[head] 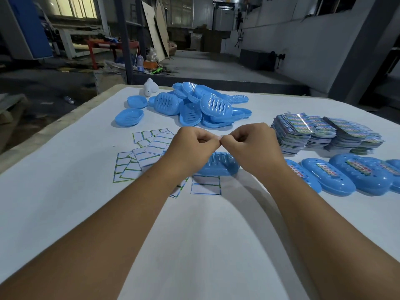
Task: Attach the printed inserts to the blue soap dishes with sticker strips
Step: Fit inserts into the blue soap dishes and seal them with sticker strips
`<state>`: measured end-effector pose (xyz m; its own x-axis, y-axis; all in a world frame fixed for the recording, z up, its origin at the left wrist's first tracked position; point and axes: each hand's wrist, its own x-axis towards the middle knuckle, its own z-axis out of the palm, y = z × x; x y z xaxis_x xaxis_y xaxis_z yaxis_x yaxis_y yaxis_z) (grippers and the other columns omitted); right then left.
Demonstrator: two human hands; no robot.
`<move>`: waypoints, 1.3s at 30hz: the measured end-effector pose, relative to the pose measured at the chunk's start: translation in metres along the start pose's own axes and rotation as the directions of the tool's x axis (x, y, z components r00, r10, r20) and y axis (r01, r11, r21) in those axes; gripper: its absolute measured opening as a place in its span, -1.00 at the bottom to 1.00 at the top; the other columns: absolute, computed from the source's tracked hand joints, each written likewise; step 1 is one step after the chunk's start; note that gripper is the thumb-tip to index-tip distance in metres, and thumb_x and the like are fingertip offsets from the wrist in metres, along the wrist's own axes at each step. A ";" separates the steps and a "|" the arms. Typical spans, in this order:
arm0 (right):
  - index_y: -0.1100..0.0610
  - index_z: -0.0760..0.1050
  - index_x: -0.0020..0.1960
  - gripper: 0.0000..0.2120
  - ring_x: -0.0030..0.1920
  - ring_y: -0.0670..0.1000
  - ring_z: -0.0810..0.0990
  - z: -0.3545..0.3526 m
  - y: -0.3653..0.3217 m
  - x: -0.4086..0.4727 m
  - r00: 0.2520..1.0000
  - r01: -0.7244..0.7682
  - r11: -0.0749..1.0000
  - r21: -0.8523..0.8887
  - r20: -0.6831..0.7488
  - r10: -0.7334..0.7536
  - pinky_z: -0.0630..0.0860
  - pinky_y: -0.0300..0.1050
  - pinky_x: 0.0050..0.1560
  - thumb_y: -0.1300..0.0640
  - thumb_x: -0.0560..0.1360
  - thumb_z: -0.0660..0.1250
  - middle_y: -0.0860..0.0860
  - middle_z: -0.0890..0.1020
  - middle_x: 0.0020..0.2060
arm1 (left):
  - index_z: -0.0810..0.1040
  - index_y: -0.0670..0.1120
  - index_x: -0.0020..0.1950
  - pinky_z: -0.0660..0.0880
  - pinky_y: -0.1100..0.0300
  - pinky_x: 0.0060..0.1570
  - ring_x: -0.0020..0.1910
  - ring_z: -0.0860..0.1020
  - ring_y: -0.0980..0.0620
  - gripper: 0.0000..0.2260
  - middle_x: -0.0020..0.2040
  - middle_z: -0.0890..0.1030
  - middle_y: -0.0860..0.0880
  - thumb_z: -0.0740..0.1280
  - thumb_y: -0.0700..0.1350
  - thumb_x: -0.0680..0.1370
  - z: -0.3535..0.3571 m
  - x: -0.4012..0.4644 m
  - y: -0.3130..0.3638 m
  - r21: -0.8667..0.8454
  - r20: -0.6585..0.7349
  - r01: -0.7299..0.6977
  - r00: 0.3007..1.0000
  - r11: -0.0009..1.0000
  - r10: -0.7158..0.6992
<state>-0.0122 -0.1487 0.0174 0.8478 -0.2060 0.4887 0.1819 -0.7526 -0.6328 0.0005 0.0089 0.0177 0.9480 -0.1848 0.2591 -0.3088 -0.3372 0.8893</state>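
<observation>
Left hand [190, 146] and right hand [249, 144], fingers curled, fingertips meeting, apparently pinching something tiny above blue soap dish [218, 166] on bench [65, 202].

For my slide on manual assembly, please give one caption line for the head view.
Both hands pinch something small above a blue soap dish, between sticker sheets and stacked inserts.

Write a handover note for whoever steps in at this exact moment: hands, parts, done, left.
Left hand and right hand: fingertips pinched together over one dish; what they pinch is too small to tell.
Sticker sheets lie left of that dish, inserts are stacked at right, the bare dish pile is behind.
Done: finished dishes with inserts, in a row at right.
Left: this dish, then the pile.
</observation>
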 end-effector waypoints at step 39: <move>0.22 0.60 -0.37 -0.64 -0.61 -0.11 0.27 -0.008 0.002 -0.003 0.932 -0.282 0.958 0.050 0.251 0.262 0.27 -0.20 -0.44 -0.05 0.37 0.54 0.00 0.46 -0.56 | 0.67 0.05 -0.33 0.47 0.23 -0.38 -0.44 0.58 0.08 -0.83 -0.48 0.61 0.10 0.44 0.11 0.37 -0.020 0.011 -0.006 0.414 -0.026 0.157 0.987 0.897 -0.161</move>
<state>-0.0189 -0.1545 0.0198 0.9627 -0.2320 0.1393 -0.0401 -0.6313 -0.7745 0.0147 0.0273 0.0225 0.9870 -0.1041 0.1222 -0.1597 -0.7135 0.6822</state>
